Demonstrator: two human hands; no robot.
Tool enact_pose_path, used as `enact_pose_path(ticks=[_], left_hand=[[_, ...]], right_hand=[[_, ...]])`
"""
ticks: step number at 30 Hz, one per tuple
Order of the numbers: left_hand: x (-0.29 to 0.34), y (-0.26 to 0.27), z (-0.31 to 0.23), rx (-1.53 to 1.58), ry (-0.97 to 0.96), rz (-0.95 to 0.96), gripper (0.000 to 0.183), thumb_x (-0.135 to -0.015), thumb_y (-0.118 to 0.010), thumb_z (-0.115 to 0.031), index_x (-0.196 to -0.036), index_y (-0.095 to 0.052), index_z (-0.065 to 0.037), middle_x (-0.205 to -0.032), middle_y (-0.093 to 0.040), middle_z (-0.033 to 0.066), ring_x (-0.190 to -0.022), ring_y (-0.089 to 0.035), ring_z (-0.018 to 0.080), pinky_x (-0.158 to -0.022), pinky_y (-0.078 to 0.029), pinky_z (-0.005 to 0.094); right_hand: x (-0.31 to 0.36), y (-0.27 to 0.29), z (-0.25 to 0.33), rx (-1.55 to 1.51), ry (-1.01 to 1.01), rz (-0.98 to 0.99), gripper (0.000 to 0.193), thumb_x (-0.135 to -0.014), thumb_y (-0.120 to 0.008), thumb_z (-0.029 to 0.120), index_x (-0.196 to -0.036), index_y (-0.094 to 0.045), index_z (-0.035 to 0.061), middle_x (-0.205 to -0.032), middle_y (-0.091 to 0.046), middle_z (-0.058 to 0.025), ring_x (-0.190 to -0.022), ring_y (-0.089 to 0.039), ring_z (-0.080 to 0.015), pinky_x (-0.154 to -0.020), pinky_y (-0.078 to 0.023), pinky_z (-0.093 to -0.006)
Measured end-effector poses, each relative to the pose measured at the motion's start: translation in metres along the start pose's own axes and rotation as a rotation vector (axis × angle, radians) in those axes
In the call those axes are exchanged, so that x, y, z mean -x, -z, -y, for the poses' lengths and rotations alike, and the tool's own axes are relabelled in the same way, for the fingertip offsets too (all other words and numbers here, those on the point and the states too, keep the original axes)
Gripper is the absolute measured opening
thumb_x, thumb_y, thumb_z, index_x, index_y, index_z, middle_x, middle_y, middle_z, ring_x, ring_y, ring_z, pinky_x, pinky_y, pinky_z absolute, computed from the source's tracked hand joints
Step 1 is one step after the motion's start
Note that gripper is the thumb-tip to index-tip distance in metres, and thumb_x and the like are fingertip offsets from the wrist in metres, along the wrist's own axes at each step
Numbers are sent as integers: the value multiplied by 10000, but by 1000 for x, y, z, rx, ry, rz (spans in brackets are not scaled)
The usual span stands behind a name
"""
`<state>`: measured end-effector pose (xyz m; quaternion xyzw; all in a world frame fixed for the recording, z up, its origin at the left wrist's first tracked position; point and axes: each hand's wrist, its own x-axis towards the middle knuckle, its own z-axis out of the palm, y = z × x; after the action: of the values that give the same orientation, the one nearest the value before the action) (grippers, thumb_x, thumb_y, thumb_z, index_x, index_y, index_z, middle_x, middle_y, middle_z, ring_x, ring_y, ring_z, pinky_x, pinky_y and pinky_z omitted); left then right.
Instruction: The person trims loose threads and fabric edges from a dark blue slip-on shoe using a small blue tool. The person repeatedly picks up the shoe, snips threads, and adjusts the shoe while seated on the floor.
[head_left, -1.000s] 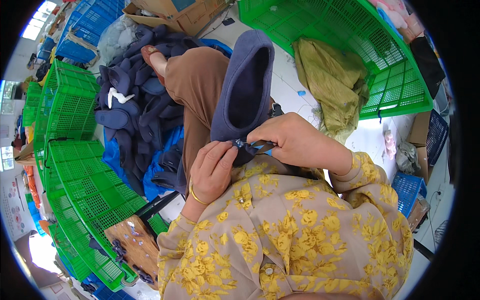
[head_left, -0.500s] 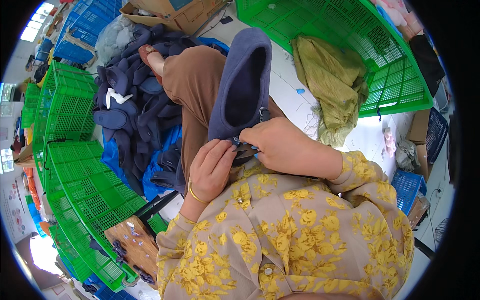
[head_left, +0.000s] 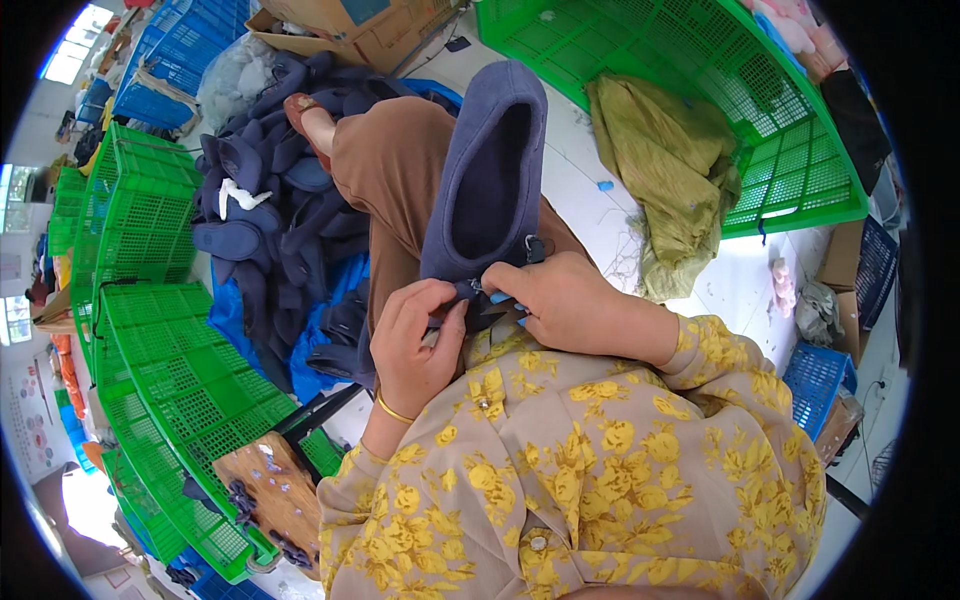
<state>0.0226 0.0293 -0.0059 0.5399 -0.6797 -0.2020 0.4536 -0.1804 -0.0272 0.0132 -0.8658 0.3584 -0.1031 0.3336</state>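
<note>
A navy slipper point(head_left: 490, 170) is tilted up over my lap, its long opening toward me. My left hand point(head_left: 410, 340), with a gold bangle at the wrist, is closed with thumb and fingertips at the slipper's near end. Beside them is a small dark piece point(head_left: 467, 289) with a pale glint. My right hand point(head_left: 575, 302) is curled closed against the same end, its fingertips at that piece. A bit of blue point(head_left: 500, 297) shows at the right fingers, and a dark object point(head_left: 535, 248) sticks up behind them. What the right palm encloses is hidden.
Many navy slippers point(head_left: 235, 238) are heaped on a blue sheet at the left. Green crates point(head_left: 190, 370) stand along the left; another green crate point(head_left: 800, 180) at the right has an olive cloth point(head_left: 665, 160) over it. A wooden board point(head_left: 270, 480) with small dark pieces is at lower left.
My left fingertips have drawn slightly left, away from the right ones, and its thumb sits lower. The right hand and the slipper have barely shifted.
</note>
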Motion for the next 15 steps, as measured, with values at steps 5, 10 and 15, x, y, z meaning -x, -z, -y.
enact_pose_path(ticks=[5, 10, 15], left_hand=[[0, 2, 2, 32, 77, 83, 165, -768, -735, 53, -914, -676, 5, -910, -677, 96, -773, -652, 162, -681, -521, 251], [0, -1, 5, 4, -32, 66, 162, -740, -727, 72, -882, -683, 8, -874, -693, 101, -776, -663, 192, -707, -521, 262], [-1, -3, 5, 32, -65, 65, 168, -735, -728, 74, -883, -690, 7, -871, -695, 109, -774, -664, 194, -700, -517, 262]], right_hand=[[1, -10, -5, 77, 104, -51, 289, -781, -607, 47, -1032, -464, 35, -621, -615, -140, -592, -642, -348, -511, -471, -450], [-1, -26, -10, 72, 118, -124, 274, -794, -595, 42, -1034, -464, 43, -639, -621, -135, -590, -640, -341, -514, -481, -441], [-3, -34, -12, 29, 117, -209, 281, -797, -591, 38, -1050, -471, 60, -685, -637, -127, -610, -646, -334, -519, -490, -431]])
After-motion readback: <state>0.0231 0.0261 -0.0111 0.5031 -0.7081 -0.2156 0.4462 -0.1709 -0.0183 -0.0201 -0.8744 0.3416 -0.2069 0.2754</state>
